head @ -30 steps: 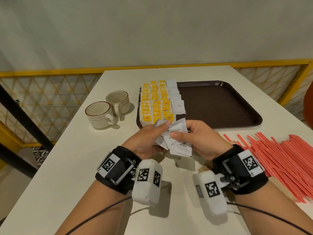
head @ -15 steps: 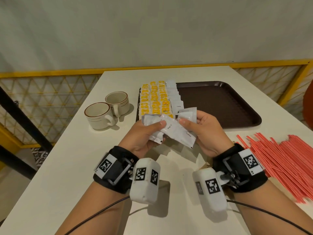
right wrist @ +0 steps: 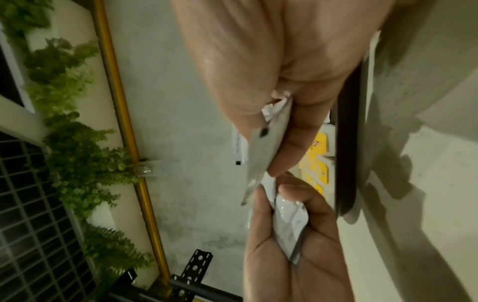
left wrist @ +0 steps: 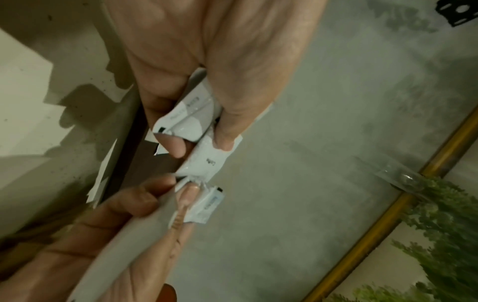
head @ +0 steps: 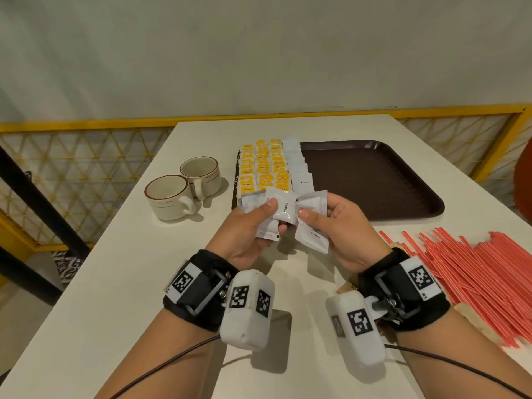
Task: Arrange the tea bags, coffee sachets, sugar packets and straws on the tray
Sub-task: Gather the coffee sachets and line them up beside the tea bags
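The white worktop (head: 86,283) carries a dark brown tray (head: 374,180) toward 12 o'clock. Along the tray's 9 o'clock edge lie three rows of yellow tea bags (head: 263,168), with one row of white coffee sachets (head: 296,165) just beside them on the 3 o'clock side. A heap of red straws (head: 475,263) lies on the worktop at 3 o'clock, off the tray. Two cream cups (head: 184,191) stand touching at 10 o'clock, beside the tray. Above the tray's near edge, the left hand (head: 247,234) and right hand (head: 342,226) meet, each with thumb and fingers (left wrist: 170,145) pinching a fan of loose sachets (head: 285,211) printed "Coffee".
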### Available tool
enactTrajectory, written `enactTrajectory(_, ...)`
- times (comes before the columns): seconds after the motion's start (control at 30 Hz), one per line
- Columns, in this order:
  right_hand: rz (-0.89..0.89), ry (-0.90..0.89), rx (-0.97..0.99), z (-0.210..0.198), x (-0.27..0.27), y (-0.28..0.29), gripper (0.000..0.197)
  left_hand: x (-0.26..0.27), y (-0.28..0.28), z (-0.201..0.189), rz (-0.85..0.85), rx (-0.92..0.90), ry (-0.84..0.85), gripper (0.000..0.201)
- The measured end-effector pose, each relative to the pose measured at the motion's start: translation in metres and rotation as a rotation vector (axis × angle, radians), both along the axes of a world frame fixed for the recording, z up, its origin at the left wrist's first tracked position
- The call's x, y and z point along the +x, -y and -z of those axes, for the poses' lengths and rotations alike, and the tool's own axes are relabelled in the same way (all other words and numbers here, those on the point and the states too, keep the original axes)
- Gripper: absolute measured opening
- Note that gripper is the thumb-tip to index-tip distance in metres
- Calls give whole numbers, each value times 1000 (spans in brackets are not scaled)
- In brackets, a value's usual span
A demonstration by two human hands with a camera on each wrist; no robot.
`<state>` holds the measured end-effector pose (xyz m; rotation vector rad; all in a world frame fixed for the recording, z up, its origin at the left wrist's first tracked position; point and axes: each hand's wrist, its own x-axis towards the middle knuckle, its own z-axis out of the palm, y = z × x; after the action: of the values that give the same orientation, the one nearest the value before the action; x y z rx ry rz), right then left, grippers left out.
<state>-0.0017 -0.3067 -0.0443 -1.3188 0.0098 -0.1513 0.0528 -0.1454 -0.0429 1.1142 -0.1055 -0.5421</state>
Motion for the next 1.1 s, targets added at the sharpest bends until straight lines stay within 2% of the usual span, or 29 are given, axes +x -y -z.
enactTrajectory(0.07, 40, 29, 25, -1, 0, 1, 21, 0, 1, -1, 31, -21, -95, 38)
enactTrajectory(0.17, 115, 68, 24, -4, 1, 6, 21, 3, 0, -4, 97, -96, -232, 67)
enactTrajectory(0.23, 45, 48, -35, -8, -1, 11, 19, 7, -4, -5, 106, -77, -237, 74)
enactTrajectory(0.33, -212, -55, -297, -11, -8, 12, 16, 7, -11, -3, 178, 27, -184, 64)
enactTrajectory(0.4, -277, -79, -424, -9, -10, 8, 16, 3, -13, -1, 257, 73, -203, 68)
enactTrajectory(0.5, -208, -57, -479, -5, -7, 6, 16, -2, -12, 2, 367, 165, -57, 57)
enactTrajectory(0.6, -141, -70, -428, -5, -4, 11, 19, -6, -10, 0, 449, 200, 85, 37)
enactTrajectory(0.73, -38, -92, -342, -7, -3, 12, 30, -8, -9, 1, 478, 226, 144, 38)
enactTrajectory(0.8, 2, -95, -335, -6, -2, 12, 27, -8, -10, 3, 452, 225, 137, 35)
enactTrajectory(0.9, 21, -92, -335, -7, -3, 12, 21, -5, -9, 6, 289, 150, 64, 42)
enactTrajectory(0.97, 5, -91, -315, -10, -3, 13, 21, -3, -7, 6, 151, 121, 27, 30)
enactTrajectory(1.03, -78, -93, -307, -15, -6, 12, 21, 0, -7, 5, 37, 140, 36, 15)
enactTrajectory(1.1, -216, -92, -370, -19, -10, 8, 17, 3, -6, 5, -60, 168, 66, 10)
